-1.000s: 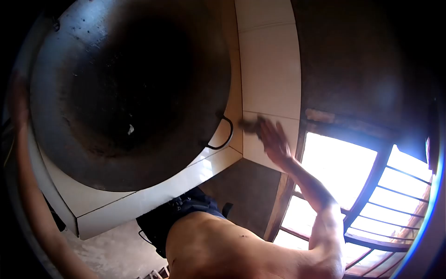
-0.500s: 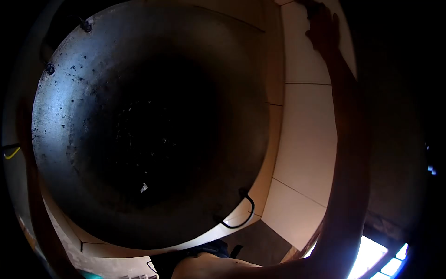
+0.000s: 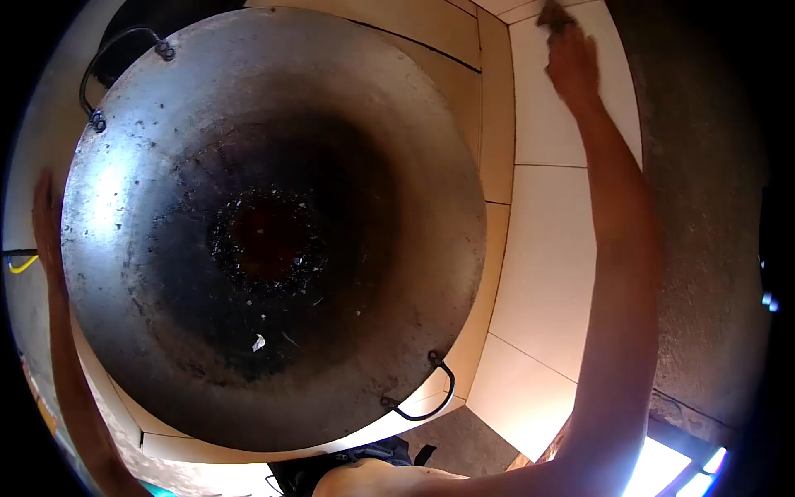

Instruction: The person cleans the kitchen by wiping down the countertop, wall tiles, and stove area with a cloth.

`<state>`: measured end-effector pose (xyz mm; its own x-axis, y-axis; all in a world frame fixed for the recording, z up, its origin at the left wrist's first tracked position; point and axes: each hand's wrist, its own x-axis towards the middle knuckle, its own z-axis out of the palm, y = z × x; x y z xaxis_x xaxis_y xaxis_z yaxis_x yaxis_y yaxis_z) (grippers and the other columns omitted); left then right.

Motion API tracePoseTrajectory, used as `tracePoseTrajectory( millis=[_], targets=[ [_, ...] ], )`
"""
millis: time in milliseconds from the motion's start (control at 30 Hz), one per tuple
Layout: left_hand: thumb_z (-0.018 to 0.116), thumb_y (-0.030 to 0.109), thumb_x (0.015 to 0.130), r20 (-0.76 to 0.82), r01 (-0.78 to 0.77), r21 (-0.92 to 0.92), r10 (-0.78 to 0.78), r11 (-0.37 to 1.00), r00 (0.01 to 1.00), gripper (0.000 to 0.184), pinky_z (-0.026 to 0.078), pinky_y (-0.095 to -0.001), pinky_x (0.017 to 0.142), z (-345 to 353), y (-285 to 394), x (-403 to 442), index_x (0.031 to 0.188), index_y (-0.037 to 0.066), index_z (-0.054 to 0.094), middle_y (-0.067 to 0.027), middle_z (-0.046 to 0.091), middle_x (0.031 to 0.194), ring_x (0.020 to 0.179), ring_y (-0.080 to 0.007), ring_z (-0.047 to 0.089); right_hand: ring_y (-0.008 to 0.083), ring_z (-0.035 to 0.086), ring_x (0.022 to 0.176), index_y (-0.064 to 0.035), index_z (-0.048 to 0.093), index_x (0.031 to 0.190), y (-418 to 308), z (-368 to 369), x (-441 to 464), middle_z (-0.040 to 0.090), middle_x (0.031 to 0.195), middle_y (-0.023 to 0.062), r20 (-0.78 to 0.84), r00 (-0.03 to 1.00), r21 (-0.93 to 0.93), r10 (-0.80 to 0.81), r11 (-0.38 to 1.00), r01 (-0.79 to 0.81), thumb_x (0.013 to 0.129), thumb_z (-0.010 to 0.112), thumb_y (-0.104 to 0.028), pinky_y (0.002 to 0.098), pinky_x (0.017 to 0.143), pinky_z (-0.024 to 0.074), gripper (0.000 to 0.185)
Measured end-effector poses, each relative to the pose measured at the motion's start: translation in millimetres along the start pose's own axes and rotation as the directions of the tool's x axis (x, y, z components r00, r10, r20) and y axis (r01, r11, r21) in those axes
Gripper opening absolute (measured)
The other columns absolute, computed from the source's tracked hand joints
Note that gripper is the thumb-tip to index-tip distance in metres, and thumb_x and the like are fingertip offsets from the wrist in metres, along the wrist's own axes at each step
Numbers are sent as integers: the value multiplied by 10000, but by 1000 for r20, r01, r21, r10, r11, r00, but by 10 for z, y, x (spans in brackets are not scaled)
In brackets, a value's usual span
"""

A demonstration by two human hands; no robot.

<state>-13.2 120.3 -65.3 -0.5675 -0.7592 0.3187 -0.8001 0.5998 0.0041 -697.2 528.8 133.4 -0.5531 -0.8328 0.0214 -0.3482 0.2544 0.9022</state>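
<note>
A large, worn metal wok (image 3: 414, 273) with two loop handles fills the middle of the view, with a little dark reddish-brown liquid, dark residue and pale scraps at its bottom. At the far top right, my right hand (image 3: 574, 66) is closed on a small dark brown rag-like piece (image 3: 555, 16), pressed on the white tiled ledge (image 3: 551, 207). I cannot make out its exact kind. My left hand (image 3: 46, 219) lies by the wok's left rim, fingers stretched out and holding nothing visible; whether it touches the rim, I cannot tell.
Beige tiles (image 3: 497, 149) surround the wok. Its wire handles (image 3: 451, 389) stick out at the lower right and upper left. A rough grey surface (image 3: 704, 248) runs beyond the ledge on the right. Something yellow and curved (image 3: 23, 265) shows at the left edge.
The picture is much brighter, so the wok's inside shows clearly. The wok appears slightly lower in view. My right hand stays at the ledge's far end with the dark rag-like piece.
</note>
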Motion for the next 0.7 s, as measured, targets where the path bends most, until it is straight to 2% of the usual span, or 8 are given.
tracePoseTrajectory(
  millis=[33, 100, 167, 300, 400, 500, 633, 700],
  targets=[
    [437, 221, 924, 7, -10, 2, 10, 1000, 1000, 460, 248, -373, 1077, -25, -59, -21, 1346, 46, 383, -160, 364, 1398, 1289, -313, 345, 267, 353, 1257, -3, 539, 1121, -100, 53, 26, 454, 1276, 140, 150, 980, 72, -133, 990, 123, 746, 686, -220, 414, 1045, 266, 457],
    [425, 235, 937, -157, -372, 54, 376, 927, 913, 457, 240, -375, 1080, -123, -94, -94, 1353, 53, 371, -155, 364, 1398, 1307, -315, 313, 256, 367, 1243, -18, 563, 1078, -215, 210, -54, 471, 1259, 112, -34, 972, 186, -234, 954, 236, 749, 683, -211, 411, 1030, 279, 400],
    [413, 262, 945, -80, -250, -4, 249, 968, 965, 465, 228, -381, 1087, -162, 8, -54, 1365, 70, 355, -147, 363, 1399, 1320, -306, 294, 243, 363, 1245, -40, 564, 1091, -191, 178, 117, 478, 1250, 91, 103, 978, 93, -181, 981, 172, 754, 680, -201, 412, 1048, 261, 391],
    [449, 105, 917, -39, -75, -437, 65, 896, 997, 424, 275, -355, 1068, -207, 132, 4, 1331, 23, 400, -162, 418, 1357, 1279, -294, 369, 245, 374, 1221, -34, 563, 1064, -429, 714, 399, 472, 1234, 92, -245, 967, 244, -70, 961, 131, 758, 664, -159, 399, 1026, 272, 346],
    [413, 145, 942, 2, -189, -212, 194, 959, 981, 422, 247, -343, 1081, -245, -30, 13, 1348, 37, 375, -136, 396, 1374, 1300, -264, 335, 260, 399, 1188, -16, 577, 1022, -869, 1027, 397, 497, 1196, 110, -383, 923, 216, -22, 970, 113, 758, 638, -123, 396, 1009, 295, 292],
    [399, 170, 955, 60, -217, -114, 224, 970, 973, 420, 233, -338, 1087, -45, -238, 55, 1354, 44, 366, -125, 388, 1380, 1307, -252, 322, 281, 441, 1111, 5, 591, 974, -722, 437, 90, 529, 1111, 140, 88, 962, 185, -259, 953, 240, 770, 596, -108, 403, 963, 332, 234],
    [427, 169, 931, -61, -178, -12, 177, 984, 982, 414, 253, -379, 1071, -111, -13, -24, 1323, 36, 404, -139, 405, 1369, 1271, -299, 358, 317, 503, 940, 53, 611, 885, -747, 267, -797, 557, 957, 185, -148, 961, 341, -234, 900, 272, 715, 543, -36, 420, 878, 385, 204],
    [435, 202, 926, -44, -123, -27, 122, 992, 992, 444, 225, -393, 1080, -68, 1, -35, 1340, 49, 384, -122, 386, 1388, 1293, -301, 326, 346, 455, 1068, 83, 573, 973, -771, 16, -1458, 513, 1067, 218, -58, 971, 391, -230, 890, 234, 744, 538, -52, 446, 973, 332, 268]
  ],
)
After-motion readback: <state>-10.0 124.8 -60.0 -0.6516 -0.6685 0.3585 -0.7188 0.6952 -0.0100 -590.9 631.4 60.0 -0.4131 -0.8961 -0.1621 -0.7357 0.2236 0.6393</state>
